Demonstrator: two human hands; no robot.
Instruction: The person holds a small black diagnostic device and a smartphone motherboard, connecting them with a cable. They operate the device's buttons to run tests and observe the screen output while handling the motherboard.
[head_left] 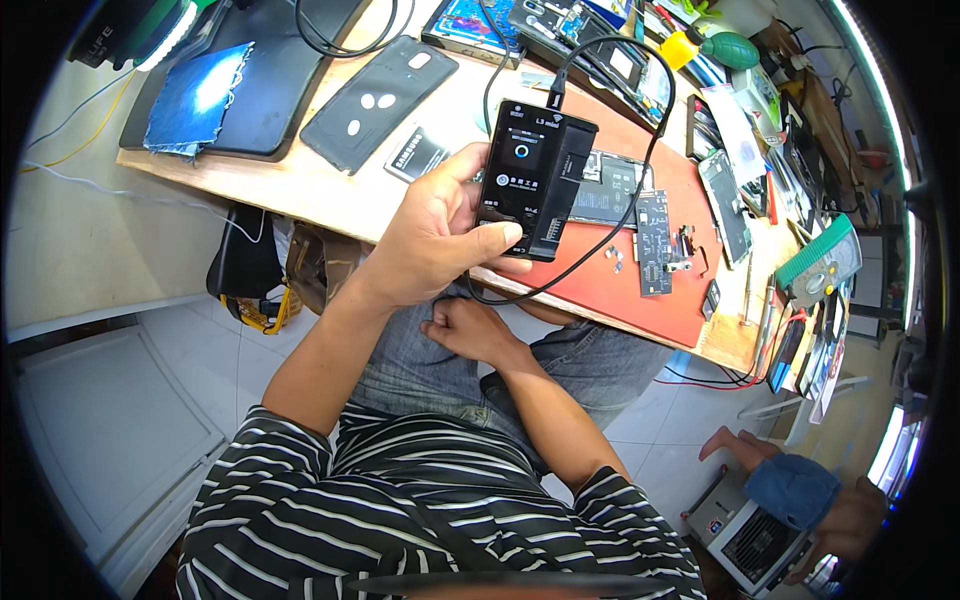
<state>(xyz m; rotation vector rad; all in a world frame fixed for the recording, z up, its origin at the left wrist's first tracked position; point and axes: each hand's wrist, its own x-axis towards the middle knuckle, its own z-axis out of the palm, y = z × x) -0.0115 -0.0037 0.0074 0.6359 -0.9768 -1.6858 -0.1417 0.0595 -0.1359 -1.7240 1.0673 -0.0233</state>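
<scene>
Raised above the table's near edge, a black handheld device (512, 205) with a small lit screen is gripped in my left hand (440, 225). My thumb lies across its lower front and the fingers wrap behind it. A black cable (555, 92) is plugged into its top end and loops around to the right. My right hand (468, 328) rests on my thigh below the table, fingers curled in and nothing visible in them. Behind the device, an opened phone (605, 185) lies on a red mat (590, 285), beside a dark circuit board (655, 245) and small loose parts (615, 258).
Left of the mat lie a phone battery (415, 152), a grey phone back cover (378, 105) and a dark laptop (280, 65) with blue cloth (200, 95). A multimeter (830, 268) and tools crowd the right edge. Another person (800, 492) is at lower right beside a boxy appliance (750, 535).
</scene>
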